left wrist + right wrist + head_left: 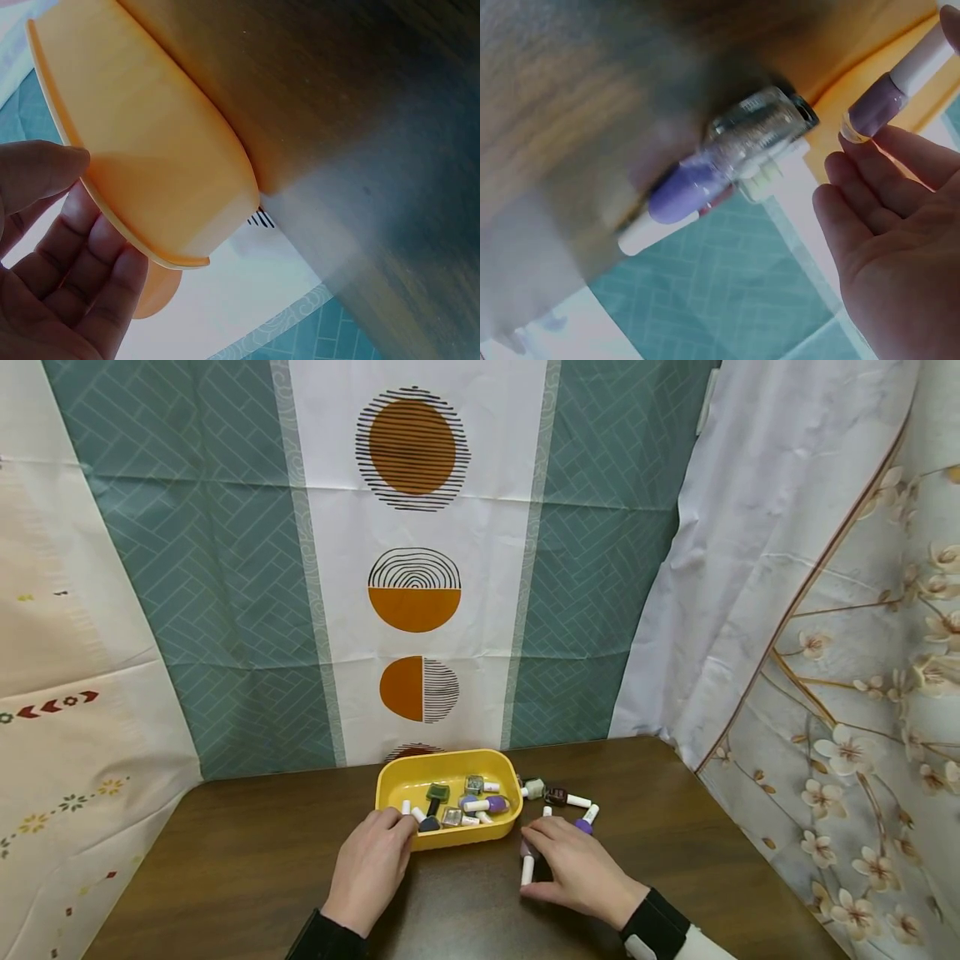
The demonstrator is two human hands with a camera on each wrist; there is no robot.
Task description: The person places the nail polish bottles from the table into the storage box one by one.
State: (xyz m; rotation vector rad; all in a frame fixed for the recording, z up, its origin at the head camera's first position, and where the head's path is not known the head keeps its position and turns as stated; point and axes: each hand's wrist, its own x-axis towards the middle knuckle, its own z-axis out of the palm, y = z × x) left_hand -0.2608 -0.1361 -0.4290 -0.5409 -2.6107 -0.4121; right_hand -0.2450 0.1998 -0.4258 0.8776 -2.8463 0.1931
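My left hand [371,864] grips the near left rim of a yellow plastic bin [480,835]. In the left wrist view the thumb presses the bin's outer wall [165,150], and the other fingers curl over the rim. Several nail polish bottles lie inside the bin. To its right, my right hand [581,870] pinches a mauve nail polish bottle [877,106] with a white cap, thumb at the cap's end and fingertips at the base. A purple nail polish bottle [682,193] and a clear glittery one [754,127] lie on the table beside this hand.
On the brown table [247,860], a dark red nail polish bottle [557,796] and a pale green one [534,788] lie right of the bin. A patterned curtain [420,527] hangs behind the table's back edge, and a floral one [847,760] at the right.
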